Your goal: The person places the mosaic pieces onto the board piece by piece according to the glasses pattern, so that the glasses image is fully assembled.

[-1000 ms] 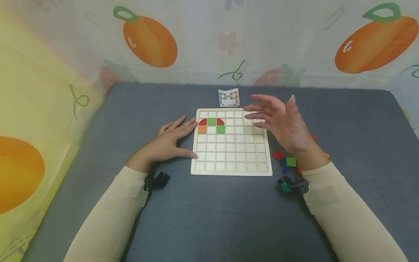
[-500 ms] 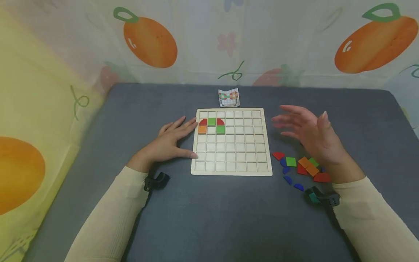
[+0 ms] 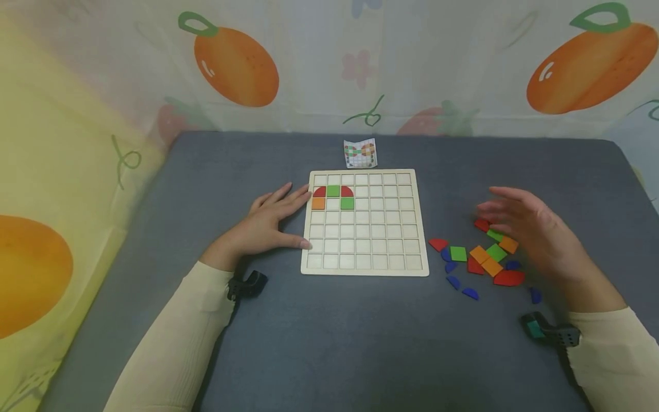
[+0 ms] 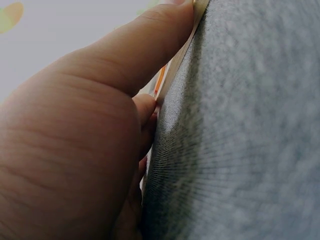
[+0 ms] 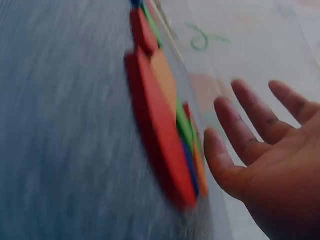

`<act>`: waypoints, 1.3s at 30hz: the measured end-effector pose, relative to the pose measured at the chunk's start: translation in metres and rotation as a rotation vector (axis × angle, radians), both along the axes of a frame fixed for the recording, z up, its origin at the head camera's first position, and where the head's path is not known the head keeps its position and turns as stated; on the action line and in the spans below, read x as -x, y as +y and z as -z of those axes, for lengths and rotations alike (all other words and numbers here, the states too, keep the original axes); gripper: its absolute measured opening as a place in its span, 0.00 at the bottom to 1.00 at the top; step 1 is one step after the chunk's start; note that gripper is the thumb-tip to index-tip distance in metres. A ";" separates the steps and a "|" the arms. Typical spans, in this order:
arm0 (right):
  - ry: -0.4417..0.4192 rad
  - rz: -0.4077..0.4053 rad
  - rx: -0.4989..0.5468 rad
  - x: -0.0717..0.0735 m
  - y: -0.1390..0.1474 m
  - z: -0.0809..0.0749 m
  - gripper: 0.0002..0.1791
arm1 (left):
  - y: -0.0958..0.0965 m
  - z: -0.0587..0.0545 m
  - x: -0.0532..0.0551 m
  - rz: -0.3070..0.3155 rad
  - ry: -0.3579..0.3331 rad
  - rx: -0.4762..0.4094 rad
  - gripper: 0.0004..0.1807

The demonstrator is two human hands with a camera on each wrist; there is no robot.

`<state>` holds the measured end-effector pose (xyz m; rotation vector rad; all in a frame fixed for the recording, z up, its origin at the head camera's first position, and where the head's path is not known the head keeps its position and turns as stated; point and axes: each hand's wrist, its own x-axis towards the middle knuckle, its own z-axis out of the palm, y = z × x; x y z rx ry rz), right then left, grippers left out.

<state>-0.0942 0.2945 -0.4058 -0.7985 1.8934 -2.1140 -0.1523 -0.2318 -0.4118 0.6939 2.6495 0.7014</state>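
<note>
A pale wooden grid board [image 3: 368, 246] lies flat on the grey tabletop. In its upper left cells sit two red quarter-round tiles [image 3: 320, 191], two green square tiles [image 3: 333, 191] and an orange square tile [image 3: 318, 203]. My left hand [image 3: 268, 223] rests with spread fingers on the board's left edge, its thumb lower down that side. Over the far right part of a loose pile of coloured tiles, my right hand [image 3: 538, 234] hovers with relaxed fingers and nothing in them. The right wrist view shows a red tile [image 5: 159, 130] close up, left of that hand.
A small printed pattern card [image 3: 360, 154] lies just behind the board. Loose blue half-round tiles [image 3: 470, 293], orange squares [image 3: 492, 268] and red pieces [image 3: 509, 278] are scattered right of the board. A fruit-print curtain [image 3: 309, 68] hangs behind the table.
My right hand has swung from above the board's upper right corner, rightwards and down to the loose tiles, uncovering the pile. My left hand stays where it was.
</note>
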 end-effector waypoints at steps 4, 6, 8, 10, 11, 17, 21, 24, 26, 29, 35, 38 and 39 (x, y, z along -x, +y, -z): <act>-0.009 0.086 -0.104 -0.008 0.007 0.005 0.28 | 0.000 0.000 0.000 -0.004 -0.003 -0.001 0.64; -0.007 0.124 -0.224 -0.010 0.007 0.006 0.24 | 0.000 0.000 0.001 -0.005 -0.002 0.001 0.64; 0.012 0.137 -0.360 -0.012 0.007 0.008 0.24 | 0.000 0.001 0.001 -0.007 -0.001 0.004 0.64; 0.024 0.155 -0.500 -0.013 0.005 0.010 0.25 | 0.000 0.001 0.001 -0.005 -0.001 0.006 0.64; 0.031 0.156 -0.552 -0.013 0.005 0.011 0.26 | 0.000 0.002 0.001 -0.003 -0.001 0.006 0.64; 0.122 0.112 -0.673 -0.013 0.002 0.015 0.22 | 0.000 0.001 0.002 0.000 -0.005 0.004 0.64; 0.181 0.129 -0.744 -0.013 0.000 0.014 0.20 | 0.000 0.000 0.001 -0.002 -0.006 -0.001 0.64; 0.204 0.149 -0.788 -0.013 0.000 0.012 0.17 | 0.000 0.000 0.001 -0.002 -0.007 -0.002 0.64; 0.211 0.156 -0.808 -0.013 0.000 0.011 0.17 | 0.000 0.001 0.001 -0.001 -0.006 -0.003 0.64; 0.216 0.139 -0.817 -0.012 0.003 0.010 0.18 | 0.001 0.001 0.000 0.001 -0.005 -0.005 0.64; 0.262 0.156 -0.841 -0.011 0.006 0.009 0.17 | 0.001 0.001 0.000 -0.001 -0.004 -0.005 0.64; 0.258 0.153 -0.844 -0.011 0.006 0.008 0.18 | 0.000 0.001 0.000 -0.001 -0.003 -0.004 0.64; 0.256 0.147 -0.843 -0.011 0.006 0.008 0.18 | 0.000 0.001 0.001 -0.002 -0.003 -0.003 0.64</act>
